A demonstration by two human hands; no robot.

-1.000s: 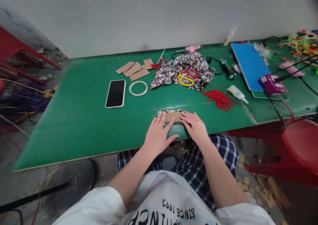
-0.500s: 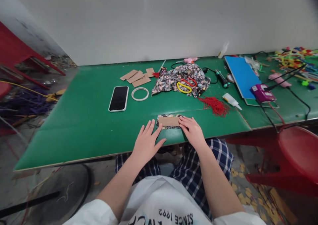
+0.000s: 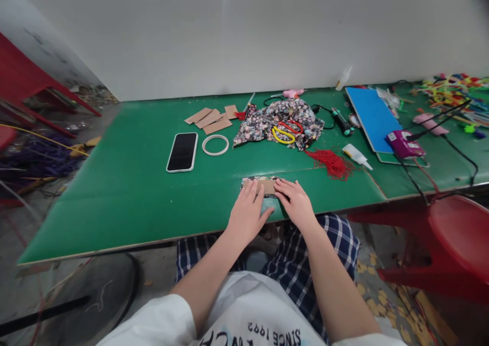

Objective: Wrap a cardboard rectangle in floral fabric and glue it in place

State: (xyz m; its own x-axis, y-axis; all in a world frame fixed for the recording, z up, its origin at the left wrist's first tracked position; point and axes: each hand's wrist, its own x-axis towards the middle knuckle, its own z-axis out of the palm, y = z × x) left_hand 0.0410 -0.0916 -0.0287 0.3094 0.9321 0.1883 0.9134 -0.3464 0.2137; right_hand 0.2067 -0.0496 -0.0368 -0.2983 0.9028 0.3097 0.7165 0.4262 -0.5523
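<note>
To the left of your left hand [image 3: 247, 214] the desk [image 3: 126, 193] lies bare along the near edge. Farther off, the phone [image 3: 182, 152] and white ring [image 3: 215, 144] stand in the way. Right of your right hand [image 3: 296, 203], the red tassel [image 3: 331, 163] and glue bottle [image 3: 355, 154] crowd the path.

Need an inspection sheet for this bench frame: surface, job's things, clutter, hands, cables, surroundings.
Surface: green table, seam across the front part.
Job's things: cardboard strip lying on floral fabric piece at the near edge.
Clutter: phone, white ring, cardboard pieces, floral cloth heap with scissors on it, red tassel, glue bottle, blue board.
Hands: left hand and right hand flat, fingers on the strip.
Cables: black leads at right.
Surroundings: white wall, red chair.
</note>
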